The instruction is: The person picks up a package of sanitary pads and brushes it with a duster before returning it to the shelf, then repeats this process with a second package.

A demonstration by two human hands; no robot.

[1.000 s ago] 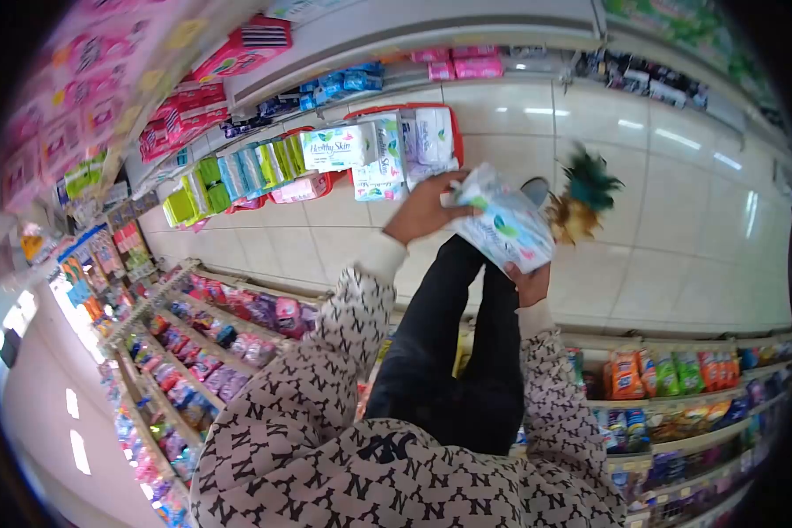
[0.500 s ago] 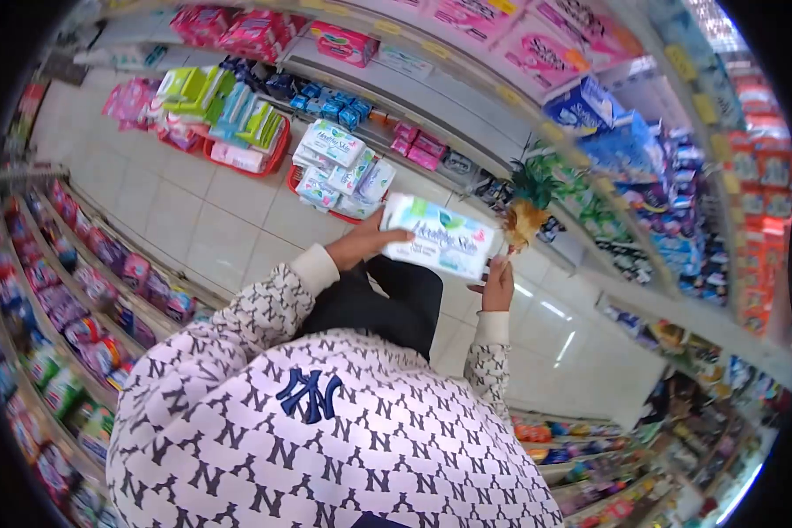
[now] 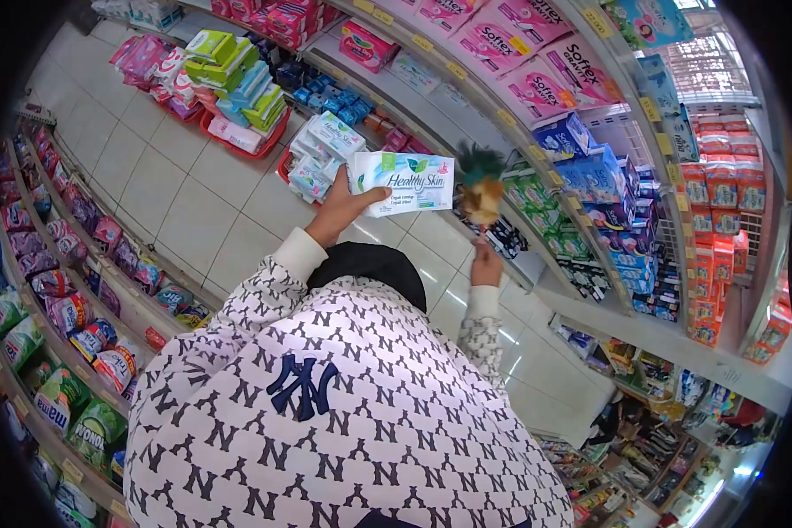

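The person wears a pale sweatshirt [image 3: 326,414] with dark letters. The left hand [image 3: 341,211] grips one end of a white Healthy Skin pack [image 3: 409,187], thumb across its front, with the pack raised above the floor [image 3: 180,189]. To its right, the right hand [image 3: 486,264] is apart from the pack, its fingers closed at the lower end of a feather duster [image 3: 480,189], whose feathers point away from the body.

Beyond the left hand, a red basket [image 3: 282,167] on the floor holds more white packs [image 3: 333,136]. Just past it, another red basket [image 3: 271,145] carries green and blue packs [image 3: 257,92]. Bagged goods [image 3: 97,431] line the low shelves at left. Farther off, pink Softex packs [image 3: 537,92] fill a shelf, with orange packs [image 3: 715,194] well to the right.
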